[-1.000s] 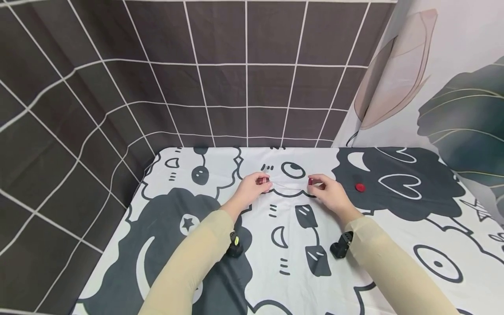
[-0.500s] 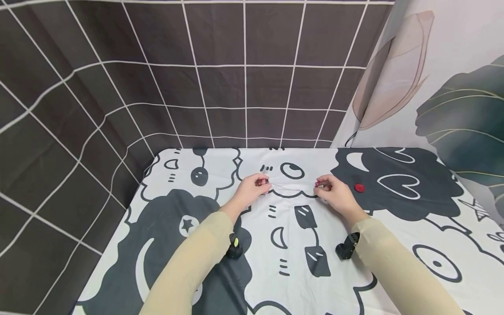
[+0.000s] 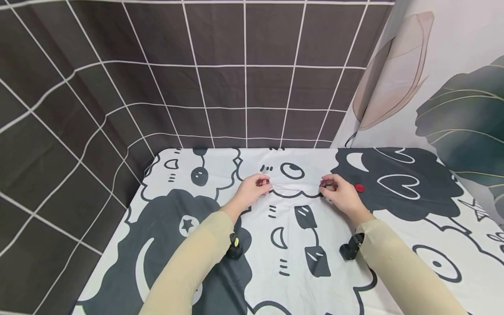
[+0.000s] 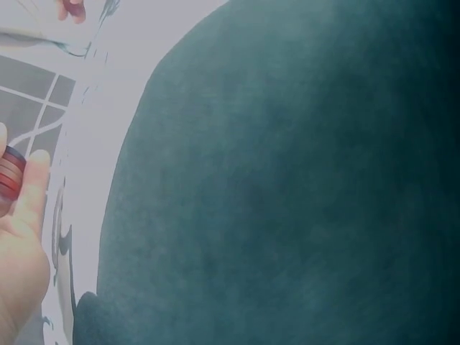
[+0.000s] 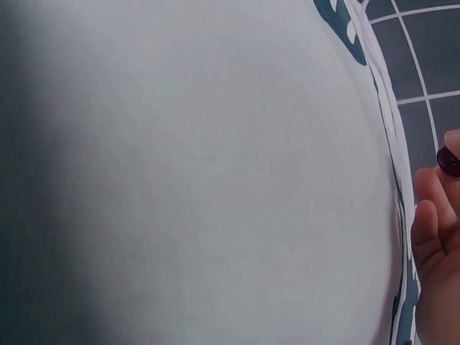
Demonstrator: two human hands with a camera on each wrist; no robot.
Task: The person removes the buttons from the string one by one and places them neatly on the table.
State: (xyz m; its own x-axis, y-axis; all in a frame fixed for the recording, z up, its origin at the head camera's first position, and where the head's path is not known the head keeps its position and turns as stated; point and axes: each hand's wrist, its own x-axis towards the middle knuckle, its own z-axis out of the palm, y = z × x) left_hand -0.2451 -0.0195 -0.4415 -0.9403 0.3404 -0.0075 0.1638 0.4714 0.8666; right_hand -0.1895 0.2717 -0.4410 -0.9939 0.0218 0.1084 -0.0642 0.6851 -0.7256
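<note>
My left hand pinches a small stack of red and dark discs between thumb and fingers; its banded edge is clearer in the left wrist view. To the right, my right hand pinches a dark red, button-like disc at its fingertips. A thin pale line runs from the left hand toward the right one; whether it is a string or a cloth crease I cannot tell. A loose red round disc lies on the cloth just beyond the right hand.
A black-and-white cartoon cloth covers the table. Behind and to the left hangs a dark grid curtain; a leaf-patterned curtain hangs at the right. Small black devices sit on the left wrist and right wrist.
My right hand has moved to the right with its disc, away from the left hand and closer to the loose red disc. The left hand has stayed put.
</note>
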